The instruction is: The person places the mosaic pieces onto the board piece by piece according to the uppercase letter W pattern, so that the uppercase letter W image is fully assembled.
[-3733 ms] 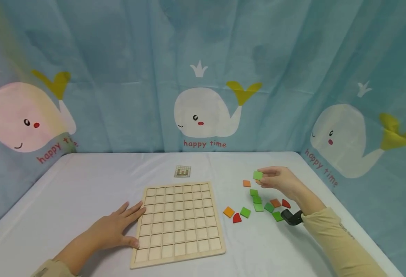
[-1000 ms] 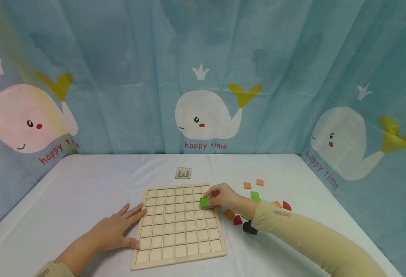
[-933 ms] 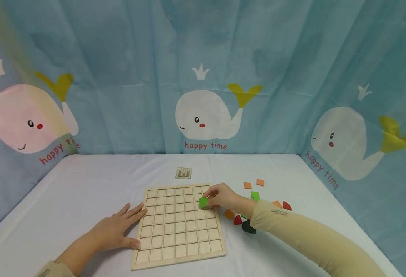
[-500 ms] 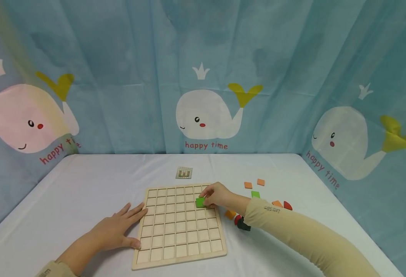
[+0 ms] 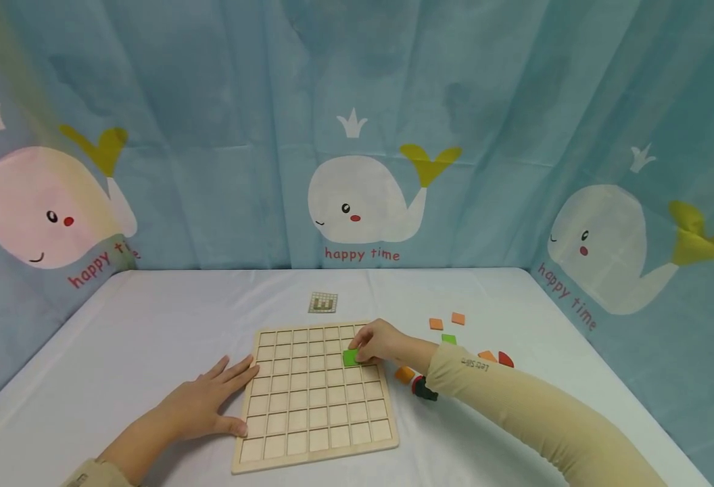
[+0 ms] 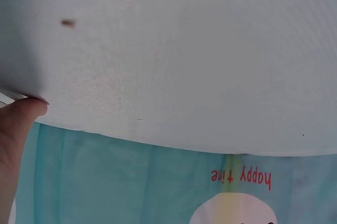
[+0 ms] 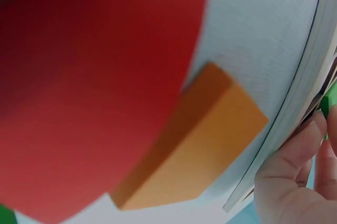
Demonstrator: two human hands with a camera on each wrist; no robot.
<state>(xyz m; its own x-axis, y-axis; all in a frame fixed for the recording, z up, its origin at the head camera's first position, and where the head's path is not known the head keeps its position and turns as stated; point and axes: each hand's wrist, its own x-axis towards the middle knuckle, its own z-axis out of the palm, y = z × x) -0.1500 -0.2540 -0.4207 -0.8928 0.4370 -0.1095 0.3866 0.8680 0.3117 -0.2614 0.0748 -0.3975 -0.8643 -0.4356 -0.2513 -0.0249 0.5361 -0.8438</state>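
The wooden grid board [image 5: 308, 399] lies on the white table. My left hand [image 5: 194, 408] rests with spread fingers along its left edge, the thumb touching the lower left rim. Over a cell in the upper right part, my right hand [image 5: 380, 342] pinches a green square tile [image 5: 350, 358]. In the right wrist view the fingers of the right hand [image 7: 297, 182] hold the green tile [image 7: 330, 98] at the board's edge; whether it lies flat in the cell cannot be told. The left wrist view shows part of the left hand [image 6: 16, 134].
A small patterned card [image 5: 323, 302] lies behind the board. To the right are orange tiles [image 5: 435, 324], a green tile [image 5: 449, 339] and a red quarter-round piece [image 5: 506, 359]. An orange tile [image 5: 404, 375] lies near the board's right edge, and the right sleeve [image 5: 515, 392] covers other pieces.
My right hand has carried the green tile from the loose pieces leftward to the board, then shifted it slightly further left and lower. The left hand has stayed at the board's left edge.
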